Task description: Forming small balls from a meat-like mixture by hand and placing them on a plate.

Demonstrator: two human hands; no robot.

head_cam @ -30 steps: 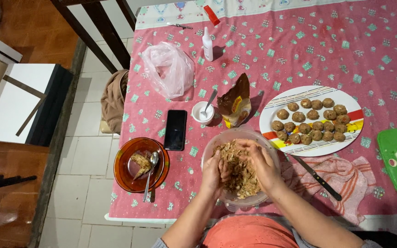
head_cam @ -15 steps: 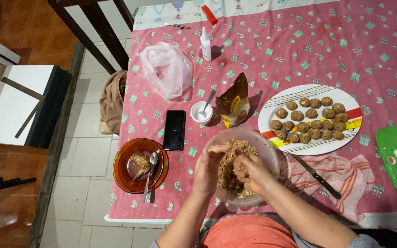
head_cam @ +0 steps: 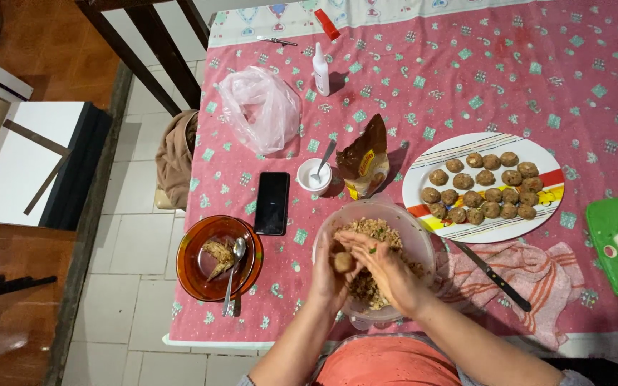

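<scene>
**Both hands shape a ball of mix over the clear bowl**

Head view: the left hand (head_cam: 327,275) and the right hand (head_cam: 380,266) meet above the near edge of a clear bowl (head_cam: 410,230) that holds a brown, crumbly mixture (head_cam: 370,232). A small round ball (head_cam: 342,261) of that mixture sits cupped in the left palm, and the right hand's fingers curl toward it from the other side, so both hands are partly closed around it.

The bowl stands on the counter (head_cam: 466,86), which is covered by a pink patterned cloth. Just right of the bowl lie a black-handled knife (head_cam: 491,275) and a striped towel (head_cam: 538,275). Behind them, a white plate (head_cam: 548,154) carries rows of finished balls. To the left are a black phone (head_cam: 272,202) and an amber dish (head_cam: 194,261) with a spoon (head_cam: 234,268).
</scene>
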